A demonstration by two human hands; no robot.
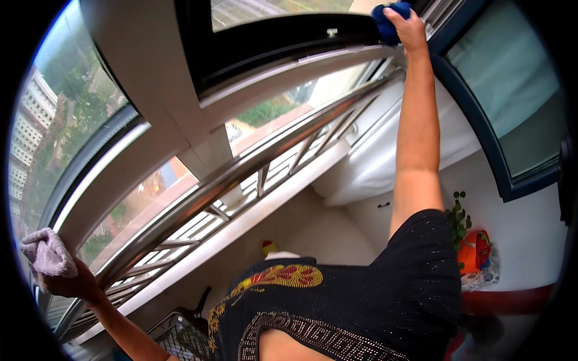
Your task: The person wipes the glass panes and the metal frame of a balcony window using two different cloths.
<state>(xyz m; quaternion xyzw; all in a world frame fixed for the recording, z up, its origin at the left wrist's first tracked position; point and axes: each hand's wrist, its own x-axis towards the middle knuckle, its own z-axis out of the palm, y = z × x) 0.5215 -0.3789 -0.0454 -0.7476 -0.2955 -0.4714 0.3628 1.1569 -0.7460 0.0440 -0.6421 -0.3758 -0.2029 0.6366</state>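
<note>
Out at the far left, my left hand [74, 282] grips a bunched pale grey-lilac cloth [48, 253] near the steel railing. Up at the top right, my right arm is stretched out, and my right hand [412, 32] holds a dark blue cloth [389, 25] against the corner of a black window frame [280, 43]. The thumb lies over the blue cloth; the other fingers are mostly hidden. Beside that hand stands an opened window sash [469, 113] with a dark blue frame and greenish glass.
A steel handrail [244, 173] with bars runs diagonally before the windows. White cloth [384, 158] hangs at its right end. An orange container [472, 257] with a green plant [458, 216] stands at the right. A black wire basket [180, 336] sits low at the left.
</note>
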